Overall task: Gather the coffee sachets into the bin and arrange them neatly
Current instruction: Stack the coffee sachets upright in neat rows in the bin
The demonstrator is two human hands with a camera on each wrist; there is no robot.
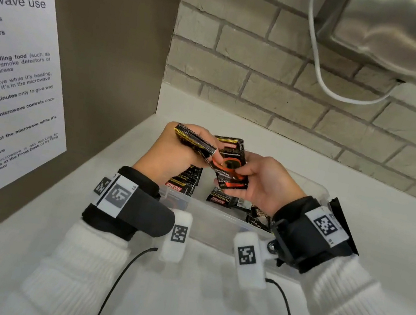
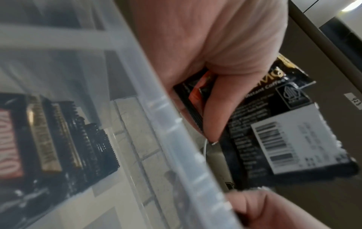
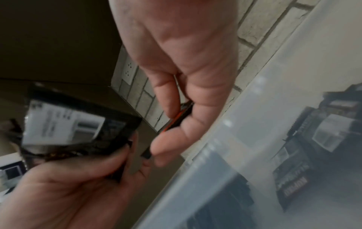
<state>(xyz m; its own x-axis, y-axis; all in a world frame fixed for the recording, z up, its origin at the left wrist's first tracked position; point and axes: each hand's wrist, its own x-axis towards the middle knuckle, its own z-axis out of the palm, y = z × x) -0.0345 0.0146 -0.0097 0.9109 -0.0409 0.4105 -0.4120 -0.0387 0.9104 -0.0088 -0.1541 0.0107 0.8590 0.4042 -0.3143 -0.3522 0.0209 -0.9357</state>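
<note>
Head view, left hand [image 1: 172,151] gripping sachet stack [image 1: 195,138], right hand [image 1: 266,184] pinching one sachet [image 1: 230,166], over bin [image 1: 217,223].

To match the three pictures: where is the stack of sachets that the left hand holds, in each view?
Head: stack of sachets, upper centre, in the left hand.
Left wrist: right of centre, barcode label showing.
Right wrist: left of centre, blurred.
Shared landmark: clear bin, its rim.

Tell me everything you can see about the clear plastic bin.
The clear plastic bin is a translucent, rectangular, lidless tub with a thick rim. It sits upright on the white counter, near the corner below both hands. Black Kopiko coffee sachets lie inside, some stacked, some loose. Neither hand clearly touches it.
</note>
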